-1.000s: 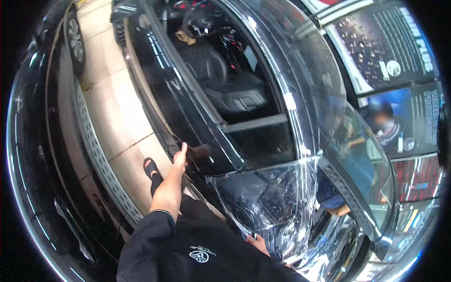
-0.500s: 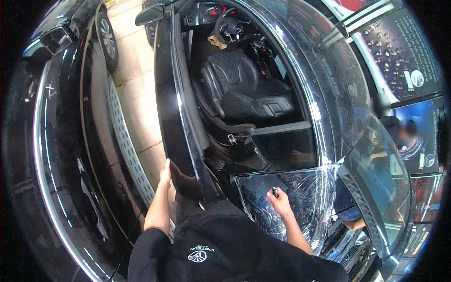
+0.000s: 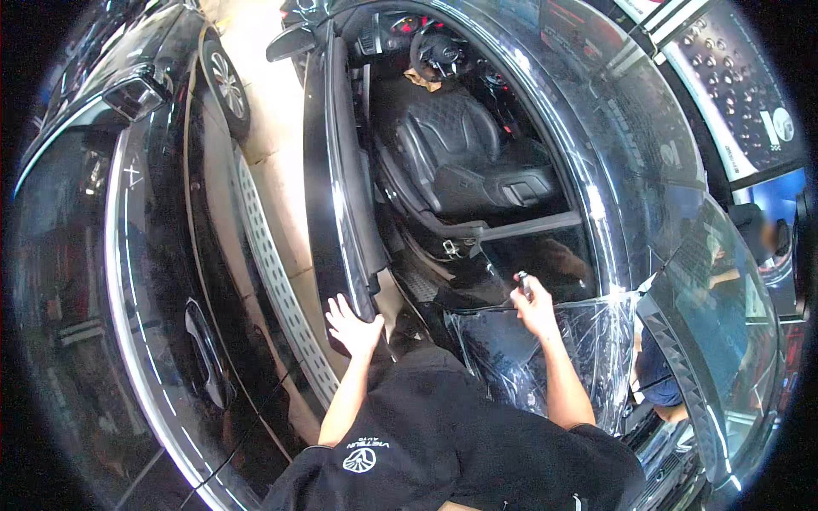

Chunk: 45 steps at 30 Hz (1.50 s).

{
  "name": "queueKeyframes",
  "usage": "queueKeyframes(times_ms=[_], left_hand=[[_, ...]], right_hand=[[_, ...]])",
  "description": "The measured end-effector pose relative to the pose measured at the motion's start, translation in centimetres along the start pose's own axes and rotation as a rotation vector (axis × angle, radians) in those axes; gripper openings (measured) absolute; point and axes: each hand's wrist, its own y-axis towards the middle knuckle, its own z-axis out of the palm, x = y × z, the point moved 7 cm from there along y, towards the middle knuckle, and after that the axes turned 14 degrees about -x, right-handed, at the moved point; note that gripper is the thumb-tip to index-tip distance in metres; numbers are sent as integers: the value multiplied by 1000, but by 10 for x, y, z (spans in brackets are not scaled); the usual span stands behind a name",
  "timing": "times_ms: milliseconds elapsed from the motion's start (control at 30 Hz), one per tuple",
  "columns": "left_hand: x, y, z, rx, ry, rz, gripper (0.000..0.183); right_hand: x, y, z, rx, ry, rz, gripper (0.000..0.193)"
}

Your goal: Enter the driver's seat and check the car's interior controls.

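Observation:
A black car door point(image 3: 317, 183) stands open in front of me. My left hand point(image 3: 354, 328) lies with fingers spread against its near edge. Closed around a small black object point(image 3: 521, 279), my right hand point(image 3: 535, 310) is over the car's side, by the dark side window point(image 3: 541, 266). The fingers hide most of that object, so its kind does not show. Just under the right hand, clear plastic film point(image 3: 511, 341) covers the car's rear side, creased and shiny. Through the door opening a black quilted front seat point(image 3: 452, 140) is visible.
Another black car point(image 3: 158, 281) stands close on the left, with a perforated side step point(image 3: 277, 243). Tiled floor point(image 3: 274, 162) runs between the cars. A raised dark tailgate point(image 3: 711, 375) is at the right, and a person's arm point(image 3: 673, 413) shows below it. Posters point(image 3: 733, 94) hang behind.
My left hand has shifted from the door's outer side to its near edge, fingers now spread. My right hand has moved forward from the film toward the window, still holding the black object.

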Motion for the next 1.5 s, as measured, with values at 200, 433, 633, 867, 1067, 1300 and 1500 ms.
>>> queueKeyframes(times_ms=[200,433,633,867,1067,1300,1500], left_hand=[[15,10,-7,-31,-62,24,111],[75,39,-19,-11,-29,23,111],[87,56,-40,-59,70,-5,95],[82,71,-58,-190,63,95,84],[86,81,-62,-181,-3,109,88],[35,232,-38,-22,-463,207,80],[-49,330,-12,35,-125,309,99]], right_hand=[[28,33,-26,-109,115,57,38],[6,75,-44,-209,18,-153,44],[114,110,-50,-302,-62,-452,44],[259,175,-58,-601,-175,-851,44],[318,303,-22,-678,-313,-882,42],[376,434,41,-709,-711,-745,44],[406,478,83,-729,-879,-831,43]])
